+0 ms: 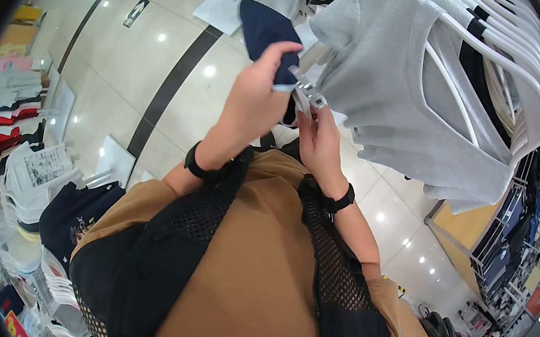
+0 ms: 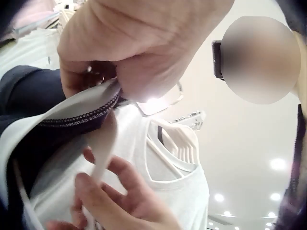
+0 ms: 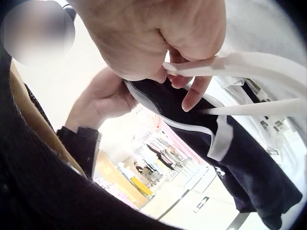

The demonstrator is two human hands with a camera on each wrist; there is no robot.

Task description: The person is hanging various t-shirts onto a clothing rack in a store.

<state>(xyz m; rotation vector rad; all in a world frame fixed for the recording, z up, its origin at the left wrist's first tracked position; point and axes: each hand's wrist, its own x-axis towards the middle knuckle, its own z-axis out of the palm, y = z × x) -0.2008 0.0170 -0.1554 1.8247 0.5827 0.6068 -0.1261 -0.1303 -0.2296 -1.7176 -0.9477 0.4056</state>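
Note:
A dark navy garment (image 1: pixel 265 30) with a white-trimmed edge hangs from the left hand (image 1: pixel 251 99), whose fingers and thumb grip it near that trim. In the left wrist view the trim (image 2: pixel 72 108) runs up under the curled fingers of the left hand (image 2: pixel 139 43). The right hand (image 1: pixel 321 144) pinches a white hanger (image 3: pixel 240 62) close beside the garment; in the left wrist view its thumb and fingers are on the hanger's pale arm (image 2: pixel 103 143). Part of the hanger lies along the garment's opening in the right wrist view.
Grey T-shirts (image 1: pixel 390 69) on white hangers fill a rail at the upper right, close to the right hand. Racks of folded and hung clothes (image 1: pixel 14 110) stand at the left. Tiled floor (image 1: pixel 178 90) with dark stripes lies below; a wooden stand (image 1: pixel 462 226) is at the right.

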